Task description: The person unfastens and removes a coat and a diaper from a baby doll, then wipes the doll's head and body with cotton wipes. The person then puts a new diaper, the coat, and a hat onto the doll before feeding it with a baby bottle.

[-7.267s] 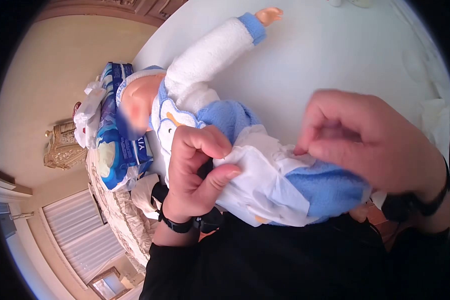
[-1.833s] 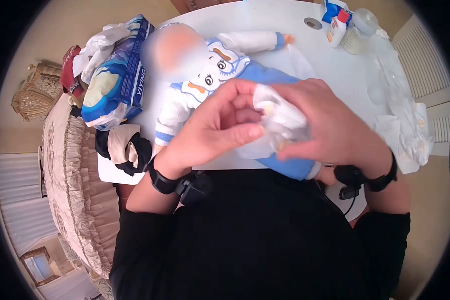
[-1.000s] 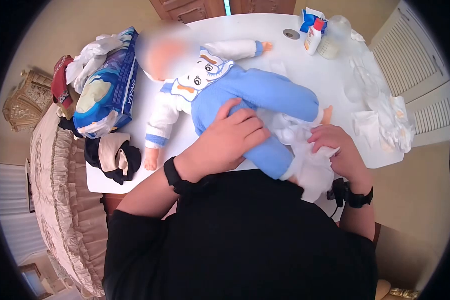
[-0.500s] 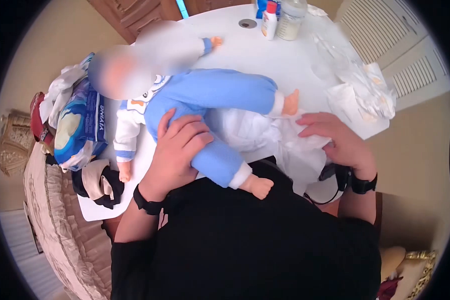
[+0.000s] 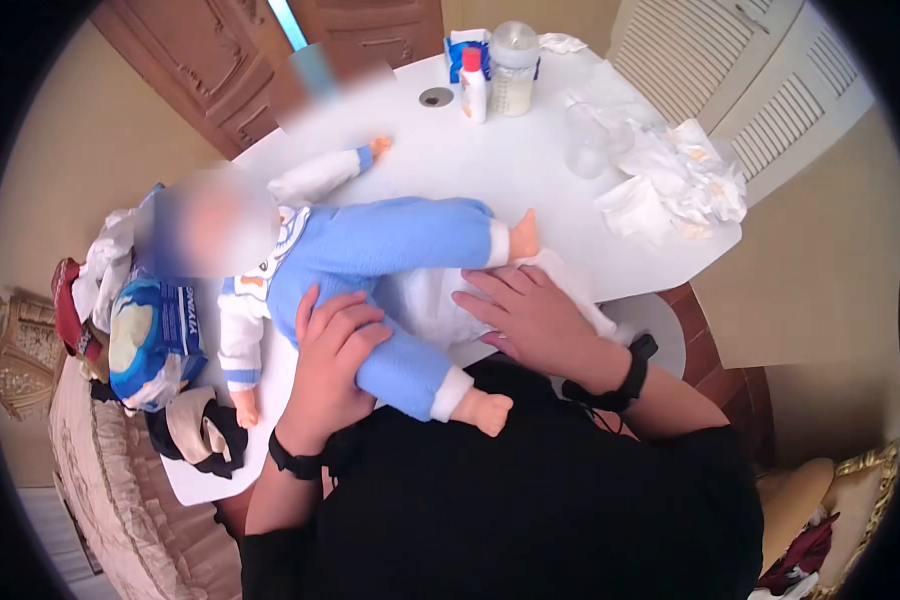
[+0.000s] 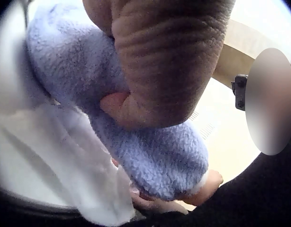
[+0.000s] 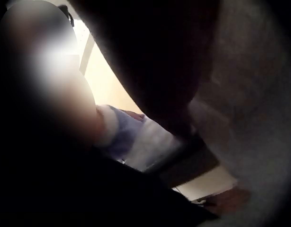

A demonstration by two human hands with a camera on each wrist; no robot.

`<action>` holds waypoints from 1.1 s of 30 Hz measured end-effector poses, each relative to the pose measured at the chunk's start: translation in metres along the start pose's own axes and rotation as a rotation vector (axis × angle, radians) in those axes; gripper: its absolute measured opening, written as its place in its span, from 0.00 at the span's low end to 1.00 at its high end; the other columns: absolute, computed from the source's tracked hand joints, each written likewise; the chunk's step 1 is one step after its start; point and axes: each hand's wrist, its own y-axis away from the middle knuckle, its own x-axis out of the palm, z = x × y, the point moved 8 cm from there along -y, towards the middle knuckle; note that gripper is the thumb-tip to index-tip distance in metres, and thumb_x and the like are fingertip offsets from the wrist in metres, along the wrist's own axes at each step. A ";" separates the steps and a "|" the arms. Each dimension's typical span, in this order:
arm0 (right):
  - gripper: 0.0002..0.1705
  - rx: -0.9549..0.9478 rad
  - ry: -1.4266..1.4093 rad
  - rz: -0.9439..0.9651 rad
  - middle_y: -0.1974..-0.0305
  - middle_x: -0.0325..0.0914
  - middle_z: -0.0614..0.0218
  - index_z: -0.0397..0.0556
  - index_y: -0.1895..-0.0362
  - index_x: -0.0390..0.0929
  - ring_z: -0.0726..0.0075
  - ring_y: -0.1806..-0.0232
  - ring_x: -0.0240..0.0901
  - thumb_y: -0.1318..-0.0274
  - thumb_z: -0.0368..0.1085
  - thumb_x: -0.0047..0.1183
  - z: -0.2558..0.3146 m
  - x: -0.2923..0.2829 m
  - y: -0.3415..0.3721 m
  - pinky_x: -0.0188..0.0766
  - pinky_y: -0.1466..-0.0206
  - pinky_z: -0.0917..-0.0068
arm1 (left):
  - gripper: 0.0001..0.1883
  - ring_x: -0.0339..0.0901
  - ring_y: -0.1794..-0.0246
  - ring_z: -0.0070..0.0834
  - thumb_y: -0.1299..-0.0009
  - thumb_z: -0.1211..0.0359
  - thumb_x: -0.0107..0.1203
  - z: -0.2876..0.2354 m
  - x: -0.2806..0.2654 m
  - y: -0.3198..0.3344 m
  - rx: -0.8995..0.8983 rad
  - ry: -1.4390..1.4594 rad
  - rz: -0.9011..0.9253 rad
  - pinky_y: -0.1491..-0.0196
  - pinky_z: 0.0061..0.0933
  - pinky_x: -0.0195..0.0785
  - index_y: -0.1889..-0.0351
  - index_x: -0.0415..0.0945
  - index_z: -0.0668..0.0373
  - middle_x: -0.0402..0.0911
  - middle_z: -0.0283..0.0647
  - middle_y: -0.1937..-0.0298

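Note:
A baby doll [image 5: 390,235] in a blue and white fleece outfit lies on its back, legs apart and feet bare. My left hand [image 5: 335,350] grips its near thigh, fingers over the top. In the left wrist view the thumb curls round the blue leg [image 6: 155,151]. Between the legs lies a thin white sheet [image 5: 430,300], partly under the doll. My right hand [image 5: 535,320] holds the sheet's crumpled part, fingers over it and thumb beneath; the sheet's end trails out past the wrist. The right wrist view is mostly dark, showing a blue trouser leg [image 7: 129,135].
On the white table [image 5: 430,150] stand a milk bottle [image 5: 513,75], a red-capped bottle [image 5: 472,90] and a blue pack [image 5: 457,60]. Crumpled used wipes [image 5: 680,185] lie at the right edge. A blue diaper pack [image 5: 155,335] and dark cloth [image 5: 202,435] are at left.
Earlier both hands handled a crumpled white bundle above the doll. Since then the left hand has taken the near leg, and the right hand has moved inward between the legs with the sheet.

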 end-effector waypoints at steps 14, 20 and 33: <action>0.29 0.149 -0.334 0.074 0.61 0.80 0.70 0.54 0.59 0.84 0.56 0.57 0.70 0.75 0.19 0.56 -0.035 -0.064 0.046 0.69 0.54 0.64 | 0.23 0.70 0.40 0.39 0.58 0.77 0.62 0.004 0.008 0.004 -0.003 -0.047 0.005 0.30 0.57 0.43 0.60 0.76 0.51 0.77 0.35 0.52; 0.26 0.285 -0.400 -0.022 0.62 0.82 0.64 0.47 0.62 0.84 0.56 0.58 0.74 0.75 0.19 0.52 -0.042 -0.133 0.063 0.70 0.53 0.68 | 0.22 0.70 0.40 0.39 0.58 0.77 0.61 0.008 0.009 0.004 -0.016 -0.055 0.006 0.30 0.57 0.44 0.62 0.76 0.52 0.77 0.35 0.52; 0.16 0.864 0.283 -1.072 0.53 0.81 0.55 0.45 0.49 0.80 0.65 0.50 0.77 0.41 0.35 0.55 -0.131 -0.254 0.127 0.71 0.48 0.69 | 0.22 0.69 0.38 0.43 0.60 0.76 0.63 0.010 0.010 0.007 -0.003 -0.051 0.027 0.31 0.59 0.43 0.63 0.77 0.50 0.77 0.37 0.51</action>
